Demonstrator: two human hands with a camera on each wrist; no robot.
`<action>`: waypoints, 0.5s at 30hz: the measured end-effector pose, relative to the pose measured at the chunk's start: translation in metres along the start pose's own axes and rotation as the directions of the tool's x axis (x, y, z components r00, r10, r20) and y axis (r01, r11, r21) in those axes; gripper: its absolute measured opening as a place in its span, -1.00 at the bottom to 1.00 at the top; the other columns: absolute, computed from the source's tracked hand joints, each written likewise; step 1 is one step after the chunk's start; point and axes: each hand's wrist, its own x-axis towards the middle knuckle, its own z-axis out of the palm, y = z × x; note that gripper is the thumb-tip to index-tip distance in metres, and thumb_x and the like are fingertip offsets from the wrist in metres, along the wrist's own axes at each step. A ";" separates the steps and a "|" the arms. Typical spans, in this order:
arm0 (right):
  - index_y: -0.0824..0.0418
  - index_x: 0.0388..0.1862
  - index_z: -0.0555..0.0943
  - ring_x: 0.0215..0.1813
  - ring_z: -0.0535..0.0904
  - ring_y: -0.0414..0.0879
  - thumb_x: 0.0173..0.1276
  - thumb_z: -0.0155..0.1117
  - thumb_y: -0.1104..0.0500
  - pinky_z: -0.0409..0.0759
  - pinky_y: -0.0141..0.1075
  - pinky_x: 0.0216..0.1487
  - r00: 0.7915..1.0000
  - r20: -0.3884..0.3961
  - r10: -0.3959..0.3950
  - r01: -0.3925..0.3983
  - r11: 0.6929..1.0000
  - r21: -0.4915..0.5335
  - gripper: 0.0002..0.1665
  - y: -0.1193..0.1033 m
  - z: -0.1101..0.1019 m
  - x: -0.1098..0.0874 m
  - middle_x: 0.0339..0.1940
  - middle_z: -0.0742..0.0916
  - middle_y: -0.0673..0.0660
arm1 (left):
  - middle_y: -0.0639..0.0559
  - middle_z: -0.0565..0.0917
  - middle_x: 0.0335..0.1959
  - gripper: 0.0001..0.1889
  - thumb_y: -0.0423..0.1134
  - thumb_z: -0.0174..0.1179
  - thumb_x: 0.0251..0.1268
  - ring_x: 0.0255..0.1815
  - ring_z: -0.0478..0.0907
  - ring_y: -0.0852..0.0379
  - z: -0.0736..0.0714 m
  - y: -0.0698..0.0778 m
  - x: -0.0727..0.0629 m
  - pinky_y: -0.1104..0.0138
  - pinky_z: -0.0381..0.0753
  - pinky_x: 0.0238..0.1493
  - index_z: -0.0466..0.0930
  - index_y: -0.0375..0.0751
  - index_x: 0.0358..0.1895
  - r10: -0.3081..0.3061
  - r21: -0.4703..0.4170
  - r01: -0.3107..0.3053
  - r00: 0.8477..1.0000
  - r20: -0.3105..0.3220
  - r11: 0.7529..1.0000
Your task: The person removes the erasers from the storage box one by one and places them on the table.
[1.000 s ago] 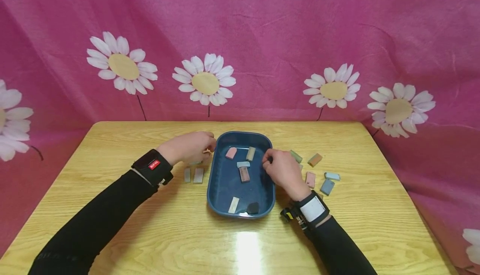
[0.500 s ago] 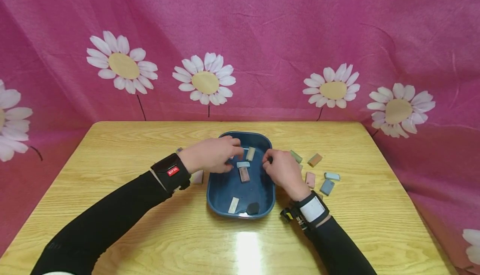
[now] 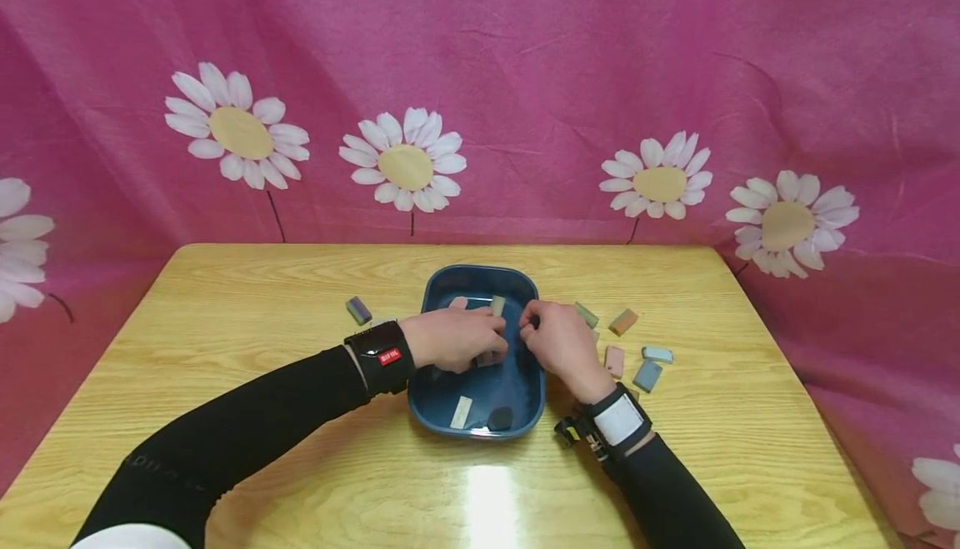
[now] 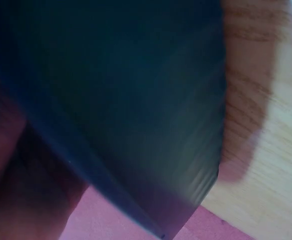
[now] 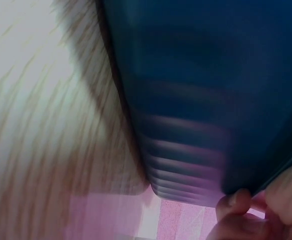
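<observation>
Small purple block (image 3: 359, 310) lies on the table (image 3: 285, 466), left of the navy tray (image 3: 480, 281). A second ago the left hand (image 3: 457, 341) was beside that tray's left rim; now it reaches over the middle, bringing its fingers among the contents. Whether they hold anything, I cannot tell. Nearer in the tray lie a cream block (image 3: 461, 412), then a black piece (image 3: 500, 418). At the right rim, the right hand (image 3: 558, 339) has curled fingers, its grip unclear. Pink block (image 3: 614, 361) and others lie farther right.

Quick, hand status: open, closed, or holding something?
Left hand: over the tray; its grip is hidden, so I can't tell.
Right hand: curled at the tray's rim; can't tell whether it holds anything.
</observation>
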 end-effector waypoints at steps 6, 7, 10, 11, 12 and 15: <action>0.09 -0.38 0.65 -0.54 0.47 -0.10 0.32 0.24 0.19 0.39 -0.29 -0.58 1.000 -0.008 -0.002 0.002 1.000 0.000 -0.91 -0.001 0.001 0.000 -0.53 0.61 0.03 | 0.20 0.47 -0.26 -0.74 -0.35 0.31 0.24 -0.15 0.37 0.19 0.005 -0.001 0.001 0.12 0.37 -0.15 0.70 0.13 -0.10 0.008 0.012 -0.008 1.000 -0.019 1.000; 0.09 -0.38 0.65 -0.54 0.47 -0.10 0.32 0.24 0.19 0.39 -0.29 -0.58 1.000 -0.010 -0.002 0.002 1.000 -0.001 -0.91 -0.001 0.001 0.001 -0.53 0.61 0.03 | 0.20 0.46 -0.27 -0.77 -0.33 0.30 0.26 -0.16 0.36 0.18 0.005 -0.001 0.001 0.12 0.37 -0.16 0.70 0.13 -0.11 0.010 0.016 -0.010 1.000 -0.023 1.000; 0.09 -0.38 0.65 -0.55 0.47 -0.10 0.31 0.24 0.19 0.38 -0.29 -0.58 1.000 -0.012 -0.005 0.005 1.000 0.000 -0.92 -0.001 0.002 0.001 -0.53 0.61 0.03 | 0.20 0.45 -0.29 -0.81 -0.29 0.28 0.29 -0.17 0.35 0.17 0.007 -0.002 0.002 0.13 0.36 -0.17 0.69 0.14 -0.14 0.012 0.023 -0.011 1.000 -0.022 1.000; 0.09 -0.38 0.65 -0.55 0.47 -0.10 0.31 0.24 0.19 0.38 -0.29 -0.58 1.000 -0.014 -0.005 0.005 1.000 0.000 -0.92 -0.001 0.002 0.001 -0.53 0.61 0.03 | 0.19 0.44 -0.30 -0.82 -0.29 0.28 0.29 -0.18 0.35 0.17 0.007 -0.002 0.002 0.13 0.36 -0.17 0.68 0.14 -0.15 0.012 0.022 -0.012 1.000 -0.019 1.000; 0.08 -0.38 0.65 -0.55 0.47 -0.10 0.31 0.25 0.19 0.39 -0.29 -0.58 1.000 -0.015 -0.004 0.004 1.000 0.000 -0.92 0.000 0.002 0.001 -0.53 0.61 0.02 | 0.20 0.45 -0.30 -0.83 -0.29 0.28 0.29 -0.17 0.35 0.17 0.007 -0.002 0.002 0.13 0.35 -0.16 0.68 0.13 -0.16 0.011 0.019 -0.011 1.000 -0.016 1.000; 0.08 -0.38 0.66 -0.54 0.47 -0.10 0.30 0.25 0.19 0.39 -0.29 -0.57 1.000 -0.019 -0.009 0.009 1.000 0.000 -0.93 -0.001 0.002 0.001 -0.52 0.62 0.02 | 0.22 0.46 -0.32 -0.87 -0.27 0.30 0.27 -0.18 0.37 0.18 0.007 -0.001 0.000 0.13 0.39 -0.09 0.66 0.11 -0.21 0.012 0.000 -0.012 1.000 0.011 1.000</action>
